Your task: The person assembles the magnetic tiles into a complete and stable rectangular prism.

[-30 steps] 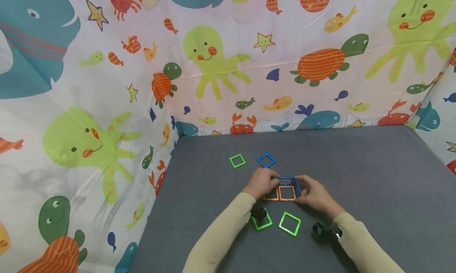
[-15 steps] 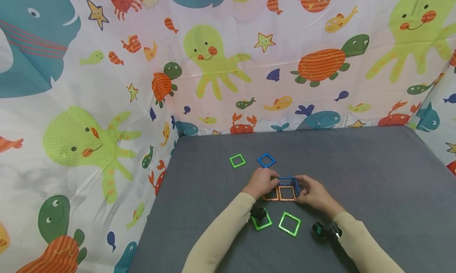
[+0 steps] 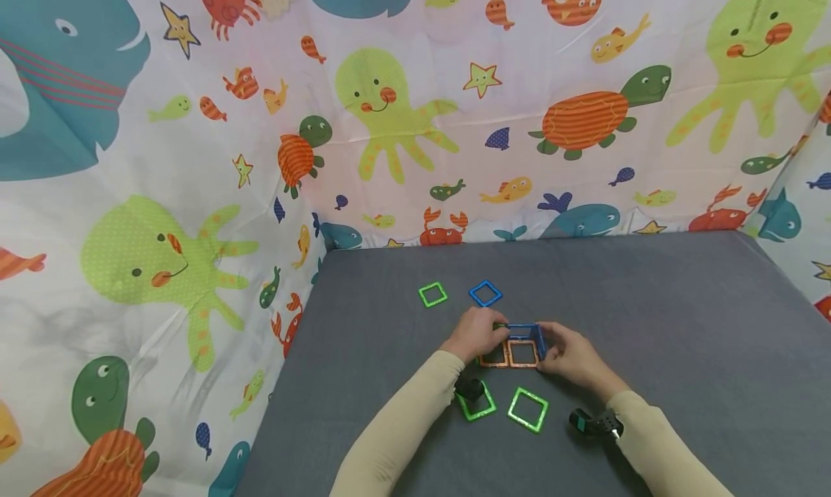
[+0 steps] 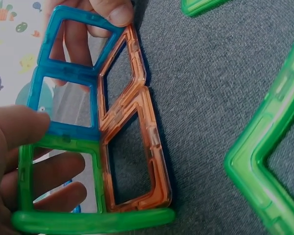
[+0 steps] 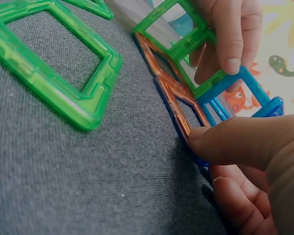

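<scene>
Two orange magnetic tiles (image 4: 157,147) lie side by side on the grey table, with green and blue tiles standing along their far edge and ends. My left hand (image 3: 477,333) pinches this upright wall where the green tile (image 4: 25,181) meets the blue tile (image 4: 34,88), thumb on the near side and fingers behind. Another green tile (image 4: 93,223) stands at the left end. At the right end, my right hand (image 3: 573,353) holds an upright blue tile (image 3: 542,340) between thumb and fingers, partly hiding it; its thumb touches the orange tile's edge in the right wrist view.
Nearer me lie two loose green tiles, one (image 3: 534,396) in the open and one (image 3: 482,415) partly under the left wrist camera. Farther back are a green tile (image 3: 443,289) and a blue tile (image 3: 477,286). A patterned sea-animal cloth (image 3: 415,201) hangs behind the table.
The right-end blue tile tilts slightly between the first frame and now. Both hands keep nearly the same place, and the loose tiles have not moved.
</scene>
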The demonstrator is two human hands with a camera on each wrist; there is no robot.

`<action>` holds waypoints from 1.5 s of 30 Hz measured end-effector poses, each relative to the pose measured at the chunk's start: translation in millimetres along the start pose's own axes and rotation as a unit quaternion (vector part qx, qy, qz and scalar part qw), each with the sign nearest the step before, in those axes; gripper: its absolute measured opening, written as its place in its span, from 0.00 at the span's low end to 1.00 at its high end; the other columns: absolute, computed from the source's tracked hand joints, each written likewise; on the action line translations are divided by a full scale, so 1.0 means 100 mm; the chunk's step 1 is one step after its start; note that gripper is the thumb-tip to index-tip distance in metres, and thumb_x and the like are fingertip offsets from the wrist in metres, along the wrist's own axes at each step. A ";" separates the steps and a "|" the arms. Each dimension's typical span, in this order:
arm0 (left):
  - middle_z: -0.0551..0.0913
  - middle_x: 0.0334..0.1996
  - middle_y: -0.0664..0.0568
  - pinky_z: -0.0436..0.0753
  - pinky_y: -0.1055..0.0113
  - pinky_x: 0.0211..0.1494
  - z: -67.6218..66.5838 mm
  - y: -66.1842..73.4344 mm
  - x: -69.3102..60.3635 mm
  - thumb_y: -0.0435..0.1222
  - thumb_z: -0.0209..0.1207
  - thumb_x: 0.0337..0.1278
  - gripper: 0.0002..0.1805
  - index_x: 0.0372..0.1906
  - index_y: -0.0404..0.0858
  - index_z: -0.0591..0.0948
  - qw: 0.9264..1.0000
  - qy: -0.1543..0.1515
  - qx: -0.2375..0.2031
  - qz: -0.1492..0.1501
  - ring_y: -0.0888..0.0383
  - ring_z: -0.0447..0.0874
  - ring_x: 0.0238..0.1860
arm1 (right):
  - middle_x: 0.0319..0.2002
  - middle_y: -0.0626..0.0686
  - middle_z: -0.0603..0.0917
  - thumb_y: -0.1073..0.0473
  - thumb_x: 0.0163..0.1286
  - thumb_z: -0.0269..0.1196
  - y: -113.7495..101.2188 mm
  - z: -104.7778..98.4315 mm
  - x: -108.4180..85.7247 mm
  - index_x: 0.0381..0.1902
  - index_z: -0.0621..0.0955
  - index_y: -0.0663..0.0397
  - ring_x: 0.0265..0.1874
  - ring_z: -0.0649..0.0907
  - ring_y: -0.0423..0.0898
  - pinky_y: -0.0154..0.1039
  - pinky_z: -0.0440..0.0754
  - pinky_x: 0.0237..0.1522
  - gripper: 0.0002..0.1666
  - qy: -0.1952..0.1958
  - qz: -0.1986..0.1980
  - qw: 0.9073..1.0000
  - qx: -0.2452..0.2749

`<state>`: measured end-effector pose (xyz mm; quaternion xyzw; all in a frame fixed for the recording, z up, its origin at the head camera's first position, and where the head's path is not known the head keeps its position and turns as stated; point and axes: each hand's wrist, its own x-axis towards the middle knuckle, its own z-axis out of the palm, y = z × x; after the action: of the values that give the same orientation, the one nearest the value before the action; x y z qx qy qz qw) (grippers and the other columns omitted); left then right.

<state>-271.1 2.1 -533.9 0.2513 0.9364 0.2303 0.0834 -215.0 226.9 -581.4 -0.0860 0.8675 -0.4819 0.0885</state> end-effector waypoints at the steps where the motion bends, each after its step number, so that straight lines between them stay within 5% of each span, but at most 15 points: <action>1: 0.91 0.48 0.56 0.83 0.73 0.43 -0.01 0.00 0.00 0.41 0.60 0.69 0.14 0.53 0.46 0.89 1.000 -0.006 -0.006 -0.001 0.64 0.88 0.41 | 0.57 0.65 0.81 0.67 0.56 0.72 0.00 0.00 0.00 0.72 0.69 0.61 0.28 0.80 0.40 0.35 0.78 0.28 0.45 0.000 0.000 1.000 0.000; 6: 0.90 0.50 0.53 0.85 0.69 0.43 -0.11 -0.02 0.01 0.45 0.58 0.71 0.18 0.58 0.44 0.86 0.998 -0.024 -0.063 -0.015 0.61 0.88 0.43 | 0.56 0.65 0.82 0.67 0.56 0.72 0.01 -0.01 -0.01 0.71 0.70 0.61 0.28 0.80 0.40 0.34 0.78 0.28 0.45 0.008 0.002 1.000 -0.002; 15: 0.88 0.54 0.52 0.85 0.59 0.57 -0.30 -0.22 0.10 0.52 0.50 0.76 0.23 0.61 0.44 0.85 0.994 0.019 -0.104 -0.037 0.54 0.86 0.56 | 0.52 0.63 0.83 0.67 0.55 0.73 0.02 -0.02 -0.01 0.72 0.70 0.61 0.28 0.81 0.40 0.34 0.78 0.28 0.46 0.015 0.003 1.000 -0.007; 20: 0.88 0.55 0.50 0.84 0.55 0.58 -0.37 -0.42 0.14 0.49 0.50 0.76 0.22 0.60 0.43 0.85 0.994 0.041 -0.087 -0.054 0.51 0.86 0.56 | 0.46 0.58 0.85 0.66 0.54 0.74 0.03 -0.02 -0.02 0.71 0.70 0.60 0.28 0.81 0.41 0.34 0.78 0.28 0.45 0.018 0.011 1.000 -0.012; 31: 0.81 0.63 0.43 0.79 0.46 0.65 -0.36 -0.83 0.29 0.39 0.60 0.69 0.20 0.63 0.43 0.82 0.991 0.088 0.048 -0.090 0.42 0.78 0.64 | 0.45 0.59 0.85 0.67 0.55 0.73 0.04 0.01 -0.05 0.71 0.70 0.61 0.27 0.81 0.39 0.34 0.78 0.28 0.46 0.021 0.010 1.000 -0.005; 36: 0.74 0.70 0.41 0.74 0.44 0.70 -0.28 -1.02 0.34 0.37 0.62 0.66 0.23 0.65 0.45 0.81 0.987 0.085 0.056 -0.126 0.40 0.70 0.71 | 0.50 0.61 0.84 0.68 0.54 0.74 0.01 0.04 -0.06 0.71 0.70 0.62 0.28 0.81 0.41 0.34 0.78 0.29 0.46 0.027 0.010 1.000 0.001; 45: 0.69 0.72 0.39 0.72 0.42 0.71 -0.27 -1.20 0.31 0.39 0.61 0.66 0.29 0.72 0.47 0.75 0.985 0.053 0.065 -0.148 0.38 0.65 0.74 | 0.36 0.54 0.85 0.68 0.54 0.74 -0.01 0.06 -0.04 0.72 0.70 0.60 0.27 0.81 0.41 0.34 0.78 0.27 0.46 0.023 0.017 1.000 0.002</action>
<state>-356.9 -85.0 -568.3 0.1018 0.9793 0.1676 0.0502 -209.4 222.4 -583.5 -0.0598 0.8697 -0.4838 0.0772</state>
